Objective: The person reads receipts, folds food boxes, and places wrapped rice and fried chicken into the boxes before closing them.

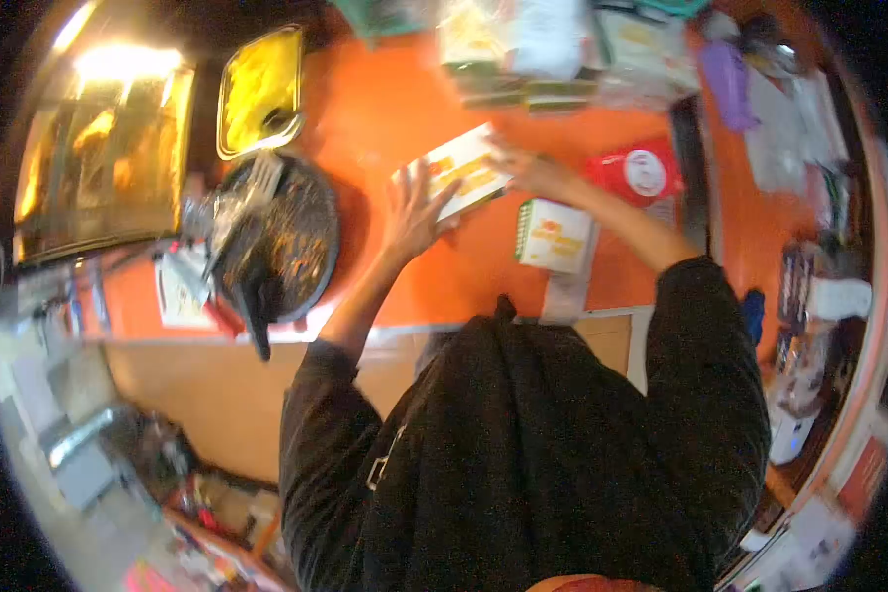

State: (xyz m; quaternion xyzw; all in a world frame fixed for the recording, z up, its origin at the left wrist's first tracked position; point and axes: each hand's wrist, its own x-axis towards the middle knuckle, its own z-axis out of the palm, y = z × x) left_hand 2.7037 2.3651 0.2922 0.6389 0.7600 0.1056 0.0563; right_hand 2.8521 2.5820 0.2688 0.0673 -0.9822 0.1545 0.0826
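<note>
A white food box point(461, 170) with orange and yellow print lies tilted between my two hands over the orange counter. My left hand point(414, 219) grips its left end, the thumb over the near edge and the fingers along the side. At the right end, my right hand point(525, 170) holds the box with bent fingers, somewhat blurred. Just below my right forearm stands a second printed box point(555, 237) with a green side. A strip of white paper point(565, 296) sticks out from under that box towards me.
Left of my hands is a round dark pan point(301, 242) with food scraps. Behind it sits a tray of yellow food point(259, 94), beside a lit glass cabinet point(104, 163). Stacked packages point(523, 49) line the back; a red packet point(637, 172) lies right on the orange counter point(385, 84).
</note>
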